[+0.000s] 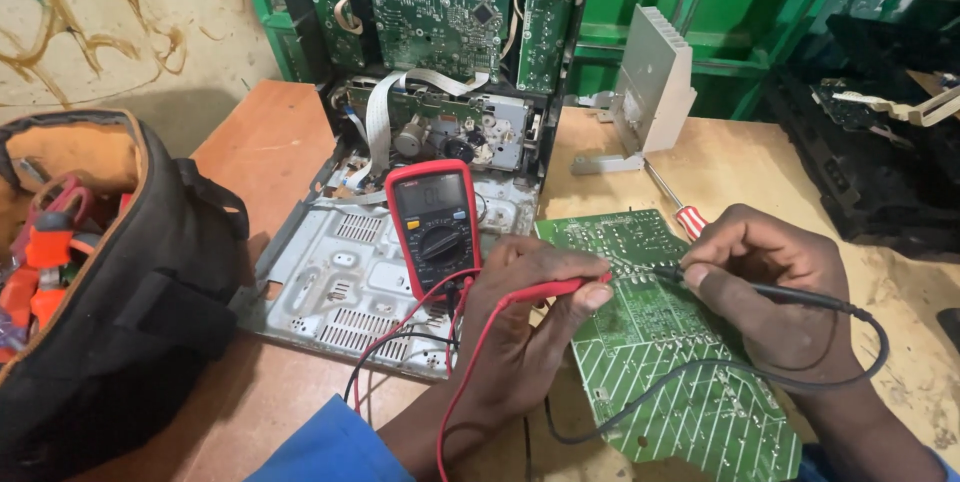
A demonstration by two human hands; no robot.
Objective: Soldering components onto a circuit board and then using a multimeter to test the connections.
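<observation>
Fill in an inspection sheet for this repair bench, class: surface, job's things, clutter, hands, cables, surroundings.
Surface: wooden table, dusty at right.
Job's things: green circuit board; red meter on an opened metal chassis.
Clutter: black tool bag; screwdriver; grey heat sink.
Hands: left hand holds red probe; right hand holds black probe on the board.
Cables: red and black leads; white ribbon cable.
Surroundings: green frame; scuffed wall.

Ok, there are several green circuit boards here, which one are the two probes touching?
The green circuit board lying flat on the table, solder side up, under both hands. The other boards stand upright inside the opened chassis behind the multimeter.
</observation>
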